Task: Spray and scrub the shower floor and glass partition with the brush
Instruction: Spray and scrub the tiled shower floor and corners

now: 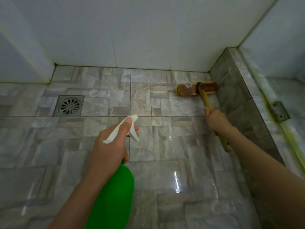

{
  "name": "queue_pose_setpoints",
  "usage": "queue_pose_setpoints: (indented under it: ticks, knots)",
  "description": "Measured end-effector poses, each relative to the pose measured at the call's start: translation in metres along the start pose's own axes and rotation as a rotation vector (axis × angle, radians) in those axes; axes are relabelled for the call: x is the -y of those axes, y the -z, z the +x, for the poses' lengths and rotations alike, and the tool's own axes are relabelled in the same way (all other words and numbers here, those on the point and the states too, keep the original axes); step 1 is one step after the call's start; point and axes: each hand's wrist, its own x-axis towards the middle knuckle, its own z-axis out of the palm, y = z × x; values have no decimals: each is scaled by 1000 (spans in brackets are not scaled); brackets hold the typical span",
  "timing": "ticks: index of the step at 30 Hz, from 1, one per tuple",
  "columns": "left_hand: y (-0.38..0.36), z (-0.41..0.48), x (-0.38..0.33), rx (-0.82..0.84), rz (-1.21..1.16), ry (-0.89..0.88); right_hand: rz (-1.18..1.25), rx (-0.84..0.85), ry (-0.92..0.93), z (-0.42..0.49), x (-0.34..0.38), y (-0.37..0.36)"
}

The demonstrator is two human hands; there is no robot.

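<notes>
- Shower floor (156,162): glossy tile, judged slippery.
- Spray bottle (113,192): clamped at the neck by left hand (109,146); probably light plastic.
- Brush (197,89): stiff wood, head on the far-right tiles; handle gripped mid-length by right hand (216,119).

I count two hands at work in the shower: my left hand (109,144) and my right hand (216,119). There is one spray bottle (113,194), green with a single white trigger head (123,129), and one wooden brush (198,88) on one long handle (206,101). The tiled floor (165,162) carries one round-grated drain (70,105). One metal hinge (279,111) sits on the raised kerb (236,96) at right.
</notes>
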Motion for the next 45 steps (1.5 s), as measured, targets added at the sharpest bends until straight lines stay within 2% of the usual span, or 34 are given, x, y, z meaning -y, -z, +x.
queue_pose_setpoints:
  ticks: [2, 5, 10, 14, 18, 21, 24, 28, 32, 35, 36, 39, 42, 45]
  knots:
    - [-1, 8, 0, 11, 16, 4, -8, 27, 0, 33, 17, 18]
    - [0, 16, 1, -6, 19, -22, 132, 50, 4, 75, 53, 49]
    - [11, 17, 0, -10, -15, -33, 291, 102, -108, 79, 56, 53]
    - [14, 19, 3, -14, -13, -54, 459, 50, -63, 94, 73, 46]
    - [19, 16, 6, -14, -4, -31, 301, -10, -105, 74, 114, 13]
    - [22, 15, 6, -34, -28, -20, 150, -31, 35, 63, 152, -11]
    - [24, 19, 6, -69, -40, -31, 177, 8, 181, 56, 191, -14]
    - [24, 23, -2, -82, -36, -28, 156, 64, 229, 56, 177, -3]
    - [29, 27, -5, -89, -54, -50, 208, 2, 135, 66, 134, 7]
    - [41, 30, -2, -109, -56, -54, 269, -34, 37, 64, 153, 0]
    - [47, 30, 0, -126, -55, -55, 252, -45, 74, 59, 168, -12]
    - [57, 29, 5, -148, -63, -83, 208, 20, 260, 33, 233, -42]
    - [69, 25, 13, -168, -37, -52, 221, 182, 353, 11, 287, -49]
    - [82, 20, 16, -182, -60, -45, 149, 173, 359, 12, 273, -40]
